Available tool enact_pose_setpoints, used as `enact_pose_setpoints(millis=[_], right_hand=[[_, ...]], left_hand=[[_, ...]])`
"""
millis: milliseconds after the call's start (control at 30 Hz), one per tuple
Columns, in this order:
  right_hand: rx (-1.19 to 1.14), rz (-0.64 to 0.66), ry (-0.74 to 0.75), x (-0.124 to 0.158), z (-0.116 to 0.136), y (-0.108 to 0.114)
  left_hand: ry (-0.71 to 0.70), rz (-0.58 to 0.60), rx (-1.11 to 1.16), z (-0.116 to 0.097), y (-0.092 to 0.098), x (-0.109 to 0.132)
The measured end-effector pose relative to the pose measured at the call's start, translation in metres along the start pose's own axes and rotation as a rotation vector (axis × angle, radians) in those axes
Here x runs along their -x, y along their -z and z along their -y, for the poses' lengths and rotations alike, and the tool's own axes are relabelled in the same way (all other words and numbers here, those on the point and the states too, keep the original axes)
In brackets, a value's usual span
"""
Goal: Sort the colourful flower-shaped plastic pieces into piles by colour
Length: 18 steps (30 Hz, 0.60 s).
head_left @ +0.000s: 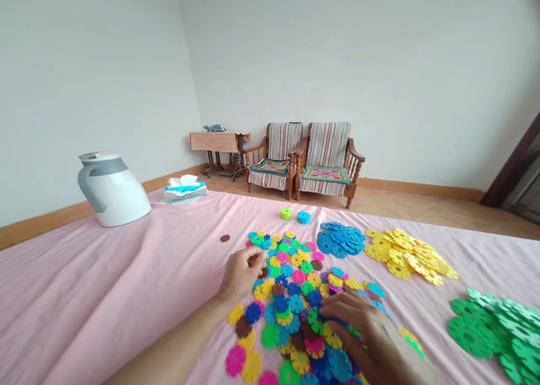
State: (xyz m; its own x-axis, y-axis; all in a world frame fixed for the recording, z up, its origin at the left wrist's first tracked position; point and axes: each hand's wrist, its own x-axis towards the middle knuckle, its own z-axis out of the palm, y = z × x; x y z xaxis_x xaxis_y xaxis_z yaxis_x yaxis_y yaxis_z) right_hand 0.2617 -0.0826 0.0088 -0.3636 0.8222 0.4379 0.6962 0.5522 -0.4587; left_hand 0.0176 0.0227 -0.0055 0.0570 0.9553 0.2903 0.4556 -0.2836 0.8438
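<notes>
The tissue box (185,192) bears dark, unreadable print. Notched plastic discs (296,303) lie heaped between my hands on creased pink cloth (105,283). My left hand (242,269) is curled; whether it pinches anything, I cannot tell. My right hand (363,323), fingers loosely spread, lies over discs.

Wooden armchairs (327,148) before a pale wall (270,53)

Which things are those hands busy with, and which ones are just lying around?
Part of the job:
mixed discs, with the left hand and right hand among them
probably also the blue pile, yellow pile, green pile and two small stacks

Just lying about, it seems:
white jug
tissue box
two chairs
small table with a cloth over it
</notes>
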Motion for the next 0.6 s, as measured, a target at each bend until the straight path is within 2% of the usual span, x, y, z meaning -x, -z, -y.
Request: enact_pose_setpoints(millis=[100, 200, 300, 400, 500, 600], right_hand=[[0.069, -0.168, -0.032, 0.017, -0.02, 0.001], [0.19, -0.239, -0.097, 0.03, -0.039, 0.001], [0.282, -0.265, -0.111, 0.034, -0.049, -0.003], [0.294, -0.256, -0.086, 0.032, -0.043, -0.01], [0.215, -0.164, -0.053, 0.027, -0.026, -0.013], [0.082, -0.126, -0.031, 0.023, -0.018, -0.01]], left_hand=[[-0.117, 0.064, -0.038, -0.011, 0.002, 0.005], [-0.366, 0.183, -0.12, -0.026, 0.002, 0.015], [-0.641, 0.367, -0.154, -0.044, -0.001, 0.03], [-0.851, 0.529, -0.232, -0.061, -0.006, 0.045], [-1.018, 0.663, -0.357, -0.073, -0.011, 0.055], [-1.106, 0.665, -0.478, -0.078, -0.016, 0.062]])
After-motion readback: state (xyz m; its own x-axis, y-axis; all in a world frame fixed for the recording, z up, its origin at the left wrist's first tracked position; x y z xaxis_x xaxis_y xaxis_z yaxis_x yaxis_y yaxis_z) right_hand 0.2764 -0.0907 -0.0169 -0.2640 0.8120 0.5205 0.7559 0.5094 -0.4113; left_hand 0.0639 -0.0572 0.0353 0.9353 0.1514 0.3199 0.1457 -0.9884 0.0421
